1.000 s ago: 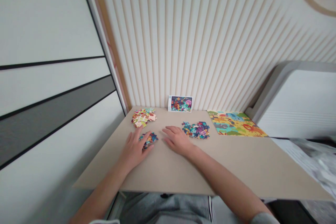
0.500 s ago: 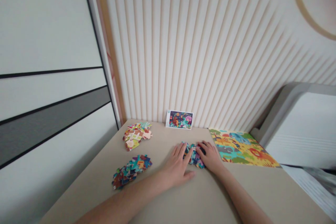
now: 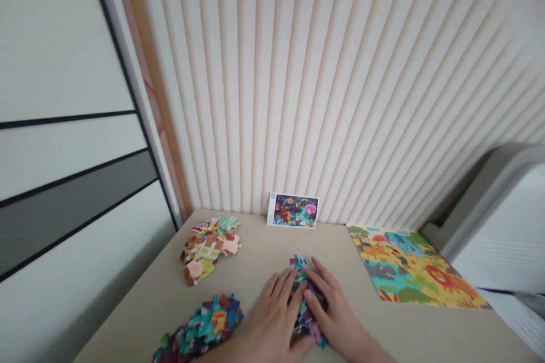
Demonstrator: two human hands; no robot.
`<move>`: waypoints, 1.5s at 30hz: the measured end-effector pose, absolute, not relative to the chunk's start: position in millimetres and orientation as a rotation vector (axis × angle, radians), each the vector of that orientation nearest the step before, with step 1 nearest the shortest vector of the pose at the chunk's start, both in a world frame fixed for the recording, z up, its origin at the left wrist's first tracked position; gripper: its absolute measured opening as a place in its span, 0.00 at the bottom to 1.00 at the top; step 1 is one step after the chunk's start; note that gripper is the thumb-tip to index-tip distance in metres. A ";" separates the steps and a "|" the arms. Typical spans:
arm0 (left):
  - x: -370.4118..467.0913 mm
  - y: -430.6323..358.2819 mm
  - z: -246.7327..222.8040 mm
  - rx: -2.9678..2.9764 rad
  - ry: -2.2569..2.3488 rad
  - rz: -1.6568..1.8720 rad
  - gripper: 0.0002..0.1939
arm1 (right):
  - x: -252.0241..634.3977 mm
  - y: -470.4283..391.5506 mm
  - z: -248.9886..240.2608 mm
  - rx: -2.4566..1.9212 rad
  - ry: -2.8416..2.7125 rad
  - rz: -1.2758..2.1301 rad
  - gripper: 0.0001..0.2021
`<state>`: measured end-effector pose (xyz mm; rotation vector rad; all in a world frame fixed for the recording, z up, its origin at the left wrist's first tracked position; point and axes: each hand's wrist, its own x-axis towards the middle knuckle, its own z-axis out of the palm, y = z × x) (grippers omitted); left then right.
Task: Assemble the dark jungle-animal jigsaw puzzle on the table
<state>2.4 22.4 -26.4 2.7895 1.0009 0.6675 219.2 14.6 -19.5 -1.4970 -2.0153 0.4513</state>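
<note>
Presently, the left hand (image 3: 276,315) is extending its fingers close together, thumb standing apart, along the near-left side of a dark-toned puzzle pile (image 3: 303,317). The right hand (image 3: 338,315) is bracing the opposite side with fingers partly spread; whether it is pinching a piece cannot be told. The dark-toned puzzle pile is lying between both hands on the beige table (image 3: 140,306). A second multicolored pile (image 3: 208,323) is lying to the left, near the left forearm, the lower frame edge cutting it off. Farther back, a pale-toned pile (image 3: 208,249) is occupying the left side, and an animal-scene sheet (image 3: 409,269) is lying flat at the right. Behind these, a picture card (image 3: 293,211) is leaning against the ribbed wall (image 3: 264,79).
</note>
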 end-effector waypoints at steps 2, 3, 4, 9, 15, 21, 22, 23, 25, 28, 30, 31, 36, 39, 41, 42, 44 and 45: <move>4.7 26.7 -34.5 2.798 0.982 0.687 0.45 | 219.8 23.5 -12.4 -1.492 -2.082 0.460 0.27; 5.4 29.0 -40.1 2.797 0.994 0.704 0.47 | 219.0 28.7 -8.5 -1.480 -2.133 0.476 0.27; 5.9 31.4 -46.3 2.797 1.012 0.727 0.48 | 217.7 33.6 -4.6 -1.469 -2.186 0.497 0.27; 7.2 43.7 -75.4 2.854 1.060 0.868 0.52 | 209.9 45.0 7.8 -1.455 -2.273 0.547 0.25; 10.3 54.1 -91.6 2.984 1.090 1.067 0.49 | 211.3 42.4 1.0 -1.436 -2.283 0.524 0.25; 9.8 51.5 -93.1 3.045 1.233 1.093 0.37 | 215.1 45.0 -12.6 -1.442 -2.295 0.496 0.26; 9.1 51.3 -92.7 3.079 1.253 1.067 0.34 | 215.4 44.9 -12.4 -1.437 -2.298 0.505 0.26; 8.1 51.3 -92.4 3.115 1.266 1.041 0.31 | 215.5 44.7 -11.3 -1.428 -2.304 0.523 0.26; 5.7 51.9 -91.6 3.167 1.270 1.016 0.28 | 214.8 43.5 -7.0 -1.412 -2.305 0.567 0.26; 2.3 50.1 -85.8 3.145 1.218 0.976 0.29 | 212.0 40.3 2.2 -1.413 -2.254 0.601 0.25; 1.3 45.6 -76.6 3.075 1.151 0.904 0.35 | 209.7 38.1 7.8 -1.426 -2.208 0.603 0.24; 1.2 42.7 -71.0 3.031 1.138 0.869 0.38 | 208.7 37.2 10.0 -1.429 -2.193 0.604 0.24; 0.6 31.4 -49.9 2.886 1.135 0.778 0.39 | 202.3 33.6 9.0 -1.466 -2.112 0.609 0.22; 0.6 30.3 -48.9 2.825 1.168 0.780 0.38 | 194.4 30.0 0.7 -1.529 -1.991 0.563 0.20; 1.6 30.5 -49.6 2.769 1.216 0.799 0.36 | 188.0 27.7 -4.8 -1.576 -1.900 0.511 0.19; 2.4 30.5 -49.5 2.742 1.240 0.807 0.35 | 185.2 26.7 -6.8 -1.594 -1.864 0.490 0.18; 4.2 30.2 -47.3 2.705 1.255 0.806 0.32 | 181.5 25.3 -8.9 -1.601 -1.830 0.466 0.18; 4.8 30.0 -45.3 2.690 1.250 0.803 0.31 | 180.9 24.8 -9.0 -1.591 -1.829 0.457 0.18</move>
